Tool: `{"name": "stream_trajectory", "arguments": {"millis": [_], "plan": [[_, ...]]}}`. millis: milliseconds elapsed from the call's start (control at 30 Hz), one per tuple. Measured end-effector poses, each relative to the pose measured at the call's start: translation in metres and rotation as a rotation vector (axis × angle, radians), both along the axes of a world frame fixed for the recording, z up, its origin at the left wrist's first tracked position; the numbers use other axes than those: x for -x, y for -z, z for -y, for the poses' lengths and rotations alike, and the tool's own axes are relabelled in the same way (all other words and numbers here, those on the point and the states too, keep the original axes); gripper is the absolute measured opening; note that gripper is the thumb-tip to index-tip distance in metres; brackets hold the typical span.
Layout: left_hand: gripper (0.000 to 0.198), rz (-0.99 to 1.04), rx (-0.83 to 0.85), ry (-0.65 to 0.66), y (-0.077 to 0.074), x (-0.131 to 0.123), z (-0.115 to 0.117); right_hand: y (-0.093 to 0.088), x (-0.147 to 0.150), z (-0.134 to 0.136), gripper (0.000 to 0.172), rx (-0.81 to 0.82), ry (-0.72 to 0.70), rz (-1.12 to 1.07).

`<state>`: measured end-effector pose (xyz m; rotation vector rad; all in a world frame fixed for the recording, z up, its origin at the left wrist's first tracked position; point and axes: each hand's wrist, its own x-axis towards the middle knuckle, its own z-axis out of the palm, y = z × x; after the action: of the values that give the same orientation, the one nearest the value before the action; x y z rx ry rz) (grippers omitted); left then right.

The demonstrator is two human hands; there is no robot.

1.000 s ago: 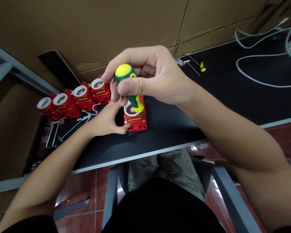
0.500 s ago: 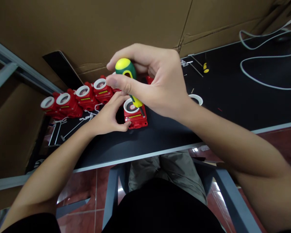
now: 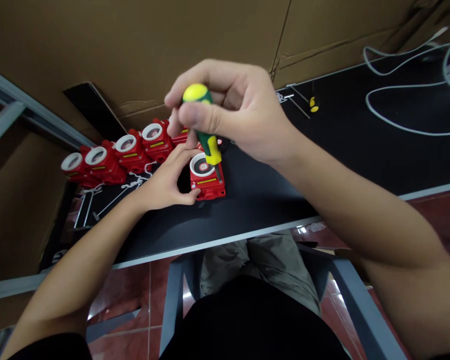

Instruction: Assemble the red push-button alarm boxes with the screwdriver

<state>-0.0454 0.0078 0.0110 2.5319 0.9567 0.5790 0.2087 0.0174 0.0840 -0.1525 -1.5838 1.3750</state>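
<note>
A red box-shaped device with a white ring on top stands near the front edge of the black table. My left hand grips its left side, thumb against the front corner. My right hand is closed round the green and yellow handle of a screwdriver, held upright above the device with its tip down at the right rear corner. A row of several similar red devices lies behind, to the left.
Brown cardboard stands along the table's back. White cables loop at the right. A small yellow-handled tool and thin metal rods lie at the back. White cord and metal rods lie at the left. My lap and chair show below.
My right hand has shifted its grip on the screwdriver handle, as in turning it. The left hand and the red device have stayed put. The view shifted slightly.
</note>
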Motion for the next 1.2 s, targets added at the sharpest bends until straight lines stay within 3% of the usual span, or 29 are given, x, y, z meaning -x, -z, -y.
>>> {"name": "stream_trajectory", "arguments": {"millis": [133,300,367,433,500,600,733,800,900,1033,1200], "plan": [[0.081,0.009,0.023,0.019,0.0,0.001,0.0,-0.004,-0.001,-0.02,0.017,-0.009,0.113,-0.374],[0.092,0.04,-0.027,0.012,0.011,0.003,-0.002,-0.013,-0.026,-0.053,0.029,0.198,0.382,-0.391],[0.105,0.081,0.019,-0.013,0.017,0.002,-0.002,-0.01,-0.038,-0.068,0.023,0.254,0.458,-0.37],[0.112,0.121,0.104,-0.041,0.021,0.001,-0.002,-0.002,-0.047,-0.084,0.021,0.293,0.51,-0.297],[0.113,0.145,0.17,-0.065,0.021,0.0,-0.003,0.008,-0.053,-0.1,0.037,0.311,0.569,-0.187],[0.111,0.145,0.2,-0.077,0.018,0.001,-0.004,0.023,-0.059,-0.118,0.05,0.135,0.717,0.12],[0.114,0.105,0.163,-0.055,0.012,0.003,-0.004,0.036,-0.07,-0.121,0.05,-0.113,0.812,0.469],[0.116,0.056,0.134,-0.052,0.011,0.004,-0.003,0.039,-0.07,-0.114,0.05,-0.227,0.818,0.866],[0.12,-0.011,0.072,-0.032,0.014,0.006,-0.002,0.041,-0.058,-0.099,0.039,-0.352,0.701,1.411],[0.129,0.016,-0.069,0.04,0.021,0.009,-0.002,0.042,-0.03,-0.077,0.031,-0.434,0.518,1.421],[0.097,0.117,-0.384,0.068,0.01,0.001,0.009,0.046,-0.011,-0.06,0.032,-0.529,0.406,1.285]]}}
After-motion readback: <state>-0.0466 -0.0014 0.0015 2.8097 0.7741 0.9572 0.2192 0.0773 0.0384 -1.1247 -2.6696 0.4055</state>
